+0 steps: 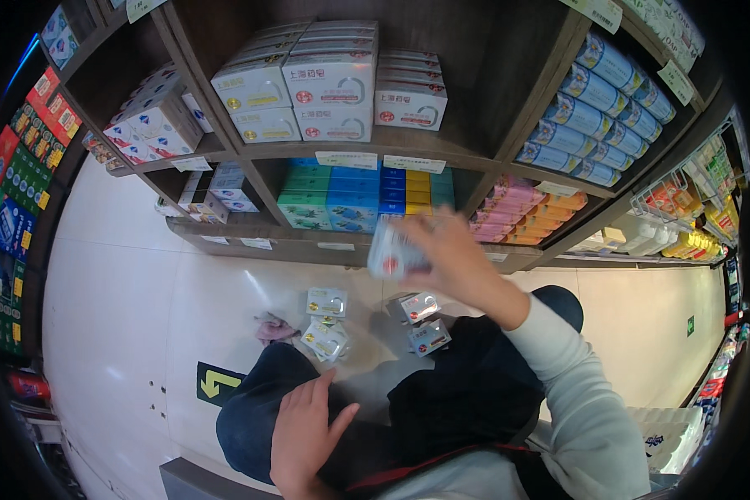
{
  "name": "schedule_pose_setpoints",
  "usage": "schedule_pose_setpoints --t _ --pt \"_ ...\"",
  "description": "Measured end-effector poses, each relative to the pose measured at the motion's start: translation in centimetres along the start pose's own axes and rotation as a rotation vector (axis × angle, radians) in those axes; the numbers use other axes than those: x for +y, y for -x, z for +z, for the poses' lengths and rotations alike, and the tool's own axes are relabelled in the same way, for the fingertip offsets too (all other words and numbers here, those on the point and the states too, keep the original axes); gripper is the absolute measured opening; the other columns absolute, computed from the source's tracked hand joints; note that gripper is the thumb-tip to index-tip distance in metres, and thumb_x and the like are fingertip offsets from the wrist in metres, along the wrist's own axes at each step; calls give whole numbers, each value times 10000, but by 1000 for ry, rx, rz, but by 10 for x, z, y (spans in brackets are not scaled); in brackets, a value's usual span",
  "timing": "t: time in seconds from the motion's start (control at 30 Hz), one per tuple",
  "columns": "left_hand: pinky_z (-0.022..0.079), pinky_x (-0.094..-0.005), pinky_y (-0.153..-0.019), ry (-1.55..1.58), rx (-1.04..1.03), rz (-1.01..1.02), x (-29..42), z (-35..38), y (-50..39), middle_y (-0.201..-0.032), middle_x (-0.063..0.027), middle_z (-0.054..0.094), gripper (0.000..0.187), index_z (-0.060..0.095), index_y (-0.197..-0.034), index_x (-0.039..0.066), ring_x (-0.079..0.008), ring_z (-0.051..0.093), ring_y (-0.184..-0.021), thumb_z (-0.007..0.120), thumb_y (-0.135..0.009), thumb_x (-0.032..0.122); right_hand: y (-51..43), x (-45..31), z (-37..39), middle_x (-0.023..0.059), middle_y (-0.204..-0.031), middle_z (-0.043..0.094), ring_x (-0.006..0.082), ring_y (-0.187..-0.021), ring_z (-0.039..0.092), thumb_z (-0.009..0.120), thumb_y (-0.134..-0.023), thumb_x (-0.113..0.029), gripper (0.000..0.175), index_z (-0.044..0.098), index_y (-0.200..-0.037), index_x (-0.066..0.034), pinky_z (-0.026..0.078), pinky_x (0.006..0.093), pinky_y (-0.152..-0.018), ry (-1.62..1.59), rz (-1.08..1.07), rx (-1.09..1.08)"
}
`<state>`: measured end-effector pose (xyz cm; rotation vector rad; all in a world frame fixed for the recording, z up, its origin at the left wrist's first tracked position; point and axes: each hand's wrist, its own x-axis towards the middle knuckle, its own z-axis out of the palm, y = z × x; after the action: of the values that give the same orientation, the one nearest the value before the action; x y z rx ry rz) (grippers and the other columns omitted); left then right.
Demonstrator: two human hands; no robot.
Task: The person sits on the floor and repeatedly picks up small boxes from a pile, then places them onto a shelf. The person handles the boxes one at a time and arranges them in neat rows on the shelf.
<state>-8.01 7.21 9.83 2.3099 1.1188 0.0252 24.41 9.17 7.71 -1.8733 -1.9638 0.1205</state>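
Observation:
My right hand [456, 256] grips a white soap carton [389, 259], blurred, in front of the shelf's lower edge; I cannot tell whether it is more than one carton. My left hand [305, 422] rests over my left thigh, empty, thumb apart from the fingers. On the floor between my knees are two small groups of soap cartons: yellow-marked cartons [325, 337] at left, red-marked cartons [430, 337] at right. Stacked cartons of the same kinds, yellow-marked [253, 87] and red-marked [331, 81], fill part of the shelf compartment above. A shorter red-marked row [410, 103] stands beside them.
A wooden shelf unit [475, 156] spans the front. Its lower compartments hold green boxes [303, 209], blue boxes [353, 209] and pink packs [503, 206]. Blue wrapped packs [575, 115] are at upper right. A pinkish cloth [275, 329] lies on the floor near an arrow sign [215, 383].

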Motion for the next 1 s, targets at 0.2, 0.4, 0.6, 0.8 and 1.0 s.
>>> schedule_pose_setpoints --t 0.2,0.4,0.6,0.8,1.0 --pt "445 -440 -982 13 8 31 1 0 -1 -1147 -194 631 578 511 -1330 6 -367 587 -1117 646 -920 391 -91 12 -51 97 -1270 546 292 -1182 468 800 -761 -171 655 589 -1375 -259 376 425 -1001 253 -32 557" --pt "438 -426 -1010 -7 -7 -7 2 -2 0 -1218 -188 631 578 518 -1323 15 -365 583 -1147 647 -926 415 -122 39 -41 58 -1274 568 270 -1184 487 757 -801 -105 584 609 -1354 -220 368 420 -1055 354 -172 559" --pt "438 -426 -1013 -31 -19 -14 0 -1 -1 -1208 -190 635 576 518 -1321 14 -364 586 -1144 634 -933 424 -120 54 -36 55 -1288 593 262 -1173 504 738 -822 -78 528 638 -1327 -196 376 405 -1065 100 -230 571" --pt "444 -440 -979 -39 17 29 4 3 -6 -1117 -189 636 563 519 -1324 13 -356 590 -1097 639 -925 392 -115 45 -42 88 -1301 595 300 -1194 516 710 -816 -30 504 634 -1301 -142 387 452 -1073 208 -296 638" --pt "441 -438 -986 -35 -9 -3 5 3 -7 -1141 -183 630 563 509 -1332 15 -356 587 -1103 642 -926 382 -25 32 46 148 -1107 609 348 -1043 572 675 -719 16 406 635 -1114 -68 454 473 -938 -83 -224 465"
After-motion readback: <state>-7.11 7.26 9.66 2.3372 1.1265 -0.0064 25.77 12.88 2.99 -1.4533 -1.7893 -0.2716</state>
